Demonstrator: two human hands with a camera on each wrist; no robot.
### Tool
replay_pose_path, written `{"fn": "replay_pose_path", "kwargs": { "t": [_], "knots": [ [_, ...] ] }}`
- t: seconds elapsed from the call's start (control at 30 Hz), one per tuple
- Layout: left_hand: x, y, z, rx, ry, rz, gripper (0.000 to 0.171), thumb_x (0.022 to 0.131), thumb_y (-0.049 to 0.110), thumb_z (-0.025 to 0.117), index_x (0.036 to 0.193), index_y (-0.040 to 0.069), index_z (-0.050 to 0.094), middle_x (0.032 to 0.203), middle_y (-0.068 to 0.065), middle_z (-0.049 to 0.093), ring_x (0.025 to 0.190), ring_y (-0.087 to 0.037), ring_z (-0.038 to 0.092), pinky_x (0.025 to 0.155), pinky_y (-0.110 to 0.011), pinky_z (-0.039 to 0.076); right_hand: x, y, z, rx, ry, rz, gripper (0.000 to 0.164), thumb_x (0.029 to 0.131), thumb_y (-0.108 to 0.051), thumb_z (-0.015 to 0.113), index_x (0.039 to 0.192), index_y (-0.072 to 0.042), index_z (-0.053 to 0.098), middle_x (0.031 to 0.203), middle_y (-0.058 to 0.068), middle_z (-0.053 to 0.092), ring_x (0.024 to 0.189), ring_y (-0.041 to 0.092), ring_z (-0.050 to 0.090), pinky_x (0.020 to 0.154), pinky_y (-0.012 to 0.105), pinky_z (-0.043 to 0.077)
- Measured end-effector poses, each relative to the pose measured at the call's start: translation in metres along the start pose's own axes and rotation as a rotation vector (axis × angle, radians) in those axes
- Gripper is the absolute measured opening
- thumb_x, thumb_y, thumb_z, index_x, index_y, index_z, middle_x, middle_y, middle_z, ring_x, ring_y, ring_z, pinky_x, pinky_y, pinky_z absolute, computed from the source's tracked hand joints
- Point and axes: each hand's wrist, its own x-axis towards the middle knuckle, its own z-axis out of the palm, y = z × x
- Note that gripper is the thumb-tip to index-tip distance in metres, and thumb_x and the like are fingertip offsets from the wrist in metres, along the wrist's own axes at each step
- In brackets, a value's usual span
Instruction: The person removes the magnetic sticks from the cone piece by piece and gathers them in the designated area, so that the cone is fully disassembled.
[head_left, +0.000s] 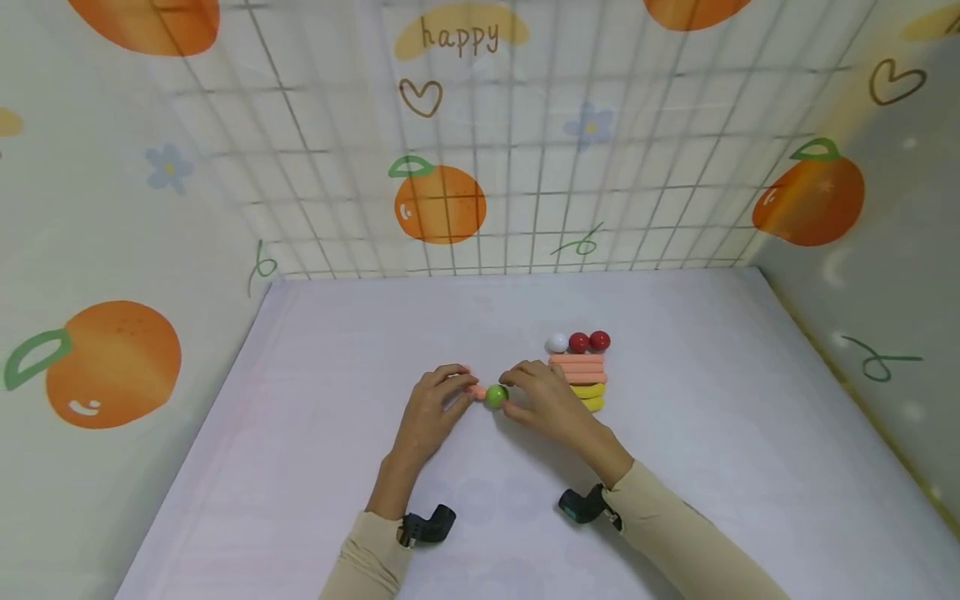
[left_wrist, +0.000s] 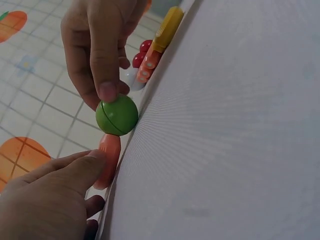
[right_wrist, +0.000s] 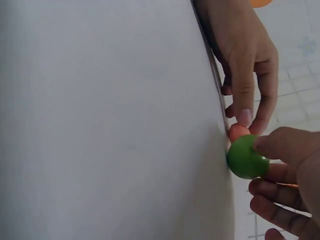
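Note:
Near the middle of the table, my left hand pinches a salmon-pink stick between thumb and fingers. A shiny green ball with a seam round it is pinched by the thumb and fingertips of my right hand. In the left wrist view the ball touches the end of the stick. Part of the stick is hidden behind the left fingers. Just beyond the right hand lie several salmon-pink sticks side by side, with yellow sticks nearer me, partly covered by that hand.
A white ball and two red balls sit in a row behind the sticks. The table has a pale cover. Fruit-printed cloth over a wire grid rises at the back, with printed cloth on both sides.

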Motion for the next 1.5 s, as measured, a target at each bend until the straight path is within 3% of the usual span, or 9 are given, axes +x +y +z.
{"fn": "replay_pose_path", "kwargs": {
  "t": [0.2, 0.5, 0.83, 0.97, 1.17, 1.37, 1.5],
  "knots": [
    [-0.002, 0.000, 0.002, 0.022, -0.017, -0.025, 0.023, 0.092, 0.023, 0.075, 0.114, 0.019, 0.075, 0.129, 0.005, 0.062, 0.112, -0.017, 0.054, 0.093, -0.038, 0.047, 0.003, -0.004, 0.006, -0.005, -0.009, 0.018, 0.030, 0.083, -0.027, 0.082, 0.106, -0.011, 0.073, 0.102, 0.000, 0.067, 0.098, 0.019, 0.059, 0.081, 0.039, 0.039],
    [0.001, 0.001, 0.000, 0.011, -0.020, 0.007, 0.022, 0.090, 0.022, 0.076, 0.112, 0.019, 0.078, 0.127, 0.004, 0.064, 0.105, -0.020, 0.055, 0.086, -0.040, 0.046, 0.003, -0.005, 0.005, 0.024, -0.004, 0.011, 0.027, 0.079, -0.022, 0.081, 0.100, -0.007, 0.071, 0.096, 0.002, 0.065, 0.092, 0.021, 0.056, 0.082, 0.040, 0.043],
    [0.002, 0.003, 0.002, 0.086, -0.028, 0.095, 0.021, 0.090, 0.023, 0.075, 0.111, 0.022, 0.078, 0.126, 0.004, 0.066, 0.101, -0.024, 0.057, 0.083, -0.043, 0.047, -0.007, -0.007, -0.009, -0.072, -0.023, -0.021, 0.026, 0.077, -0.020, 0.081, 0.098, -0.008, 0.072, 0.097, 0.002, 0.067, 0.092, 0.022, 0.057, 0.081, 0.040, 0.041],
    [0.002, 0.000, 0.004, 0.086, -0.020, 0.079, 0.021, 0.090, 0.024, 0.075, 0.110, 0.023, 0.078, 0.126, 0.005, 0.066, 0.100, -0.023, 0.056, 0.084, -0.043, 0.046, -0.011, -0.004, -0.023, -0.059, 0.007, -0.031, 0.025, 0.077, -0.019, 0.081, 0.098, -0.010, 0.071, 0.099, 0.001, 0.066, 0.095, 0.021, 0.057, 0.083, 0.041, 0.039],
    [0.000, -0.001, 0.004, 0.042, -0.025, 0.033, 0.020, 0.090, 0.023, 0.076, 0.109, 0.024, 0.079, 0.126, 0.007, 0.066, 0.102, -0.021, 0.056, 0.086, -0.043, 0.045, -0.016, 0.012, -0.041, -0.007, 0.072, 0.001, 0.026, 0.077, -0.017, 0.083, 0.098, -0.009, 0.071, 0.099, 0.003, 0.064, 0.098, 0.022, 0.056, 0.084, 0.043, 0.037],
    [0.001, 0.000, 0.003, 0.010, -0.011, 0.046, 0.019, 0.089, 0.021, 0.077, 0.109, 0.022, 0.079, 0.124, 0.004, 0.067, 0.107, -0.021, 0.058, 0.089, -0.044, 0.044, -0.022, 0.036, -0.059, 0.046, 0.088, 0.105, 0.034, 0.080, -0.018, 0.085, 0.110, -0.007, 0.072, 0.108, 0.007, 0.066, 0.101, 0.026, 0.057, 0.086, 0.050, 0.035],
    [0.001, 0.000, 0.004, -0.001, -0.011, 0.046, 0.019, 0.089, 0.020, 0.077, 0.108, 0.021, 0.079, 0.123, 0.003, 0.067, 0.108, -0.019, 0.058, 0.090, -0.044, 0.043, -0.027, 0.050, -0.069, 0.057, 0.119, 0.140, 0.035, 0.080, -0.020, 0.086, 0.109, -0.006, 0.072, 0.108, 0.010, 0.067, 0.104, 0.030, 0.058, 0.089, 0.055, 0.036]
  ]
}}
